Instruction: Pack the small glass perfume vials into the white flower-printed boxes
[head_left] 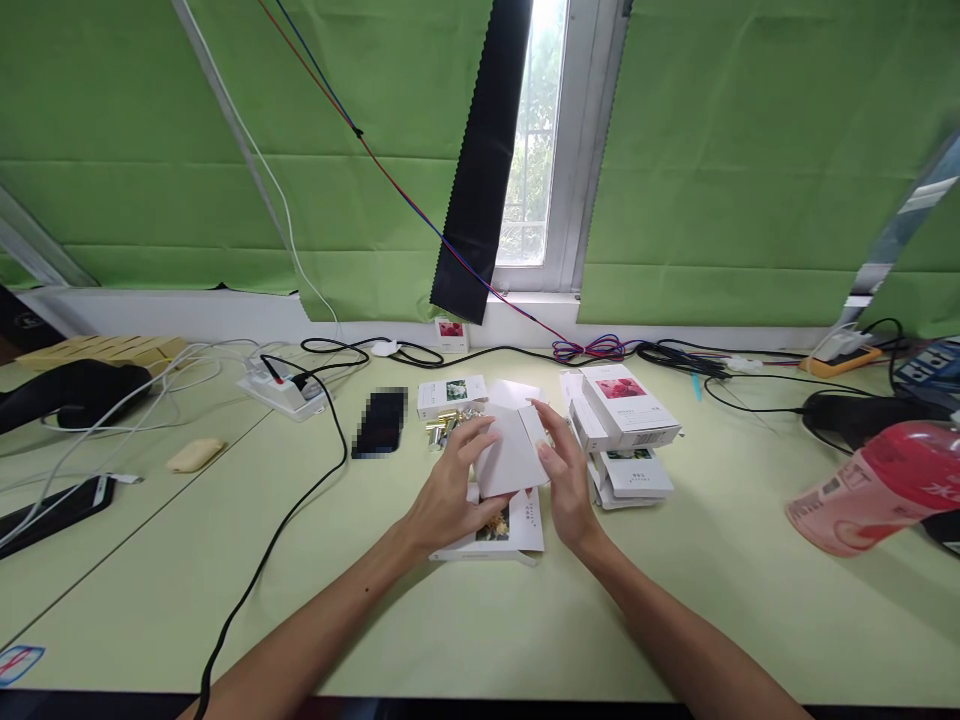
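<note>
A small white cardboard box (510, 455) is held up between both hands over the middle of the table. My left hand (457, 485) grips it along its left side and lower edge, thumb underneath. On its right side, my right hand (566, 470) holds the edge near a flap. Below lies a white box with a flower picture (529, 525), partly hidden by the hands. Just behind are small gold and silver pieces (442, 428) and a white box with a green picture (454, 395).
Several white boxes (626, 405) are stacked to the right. A pixelated dark phone-like object (381, 422) lies left of the hands. A black cable (289, 515) runs to the front edge from a power strip (285, 395). A pink bottle (862, 490) stands tilted in view at right.
</note>
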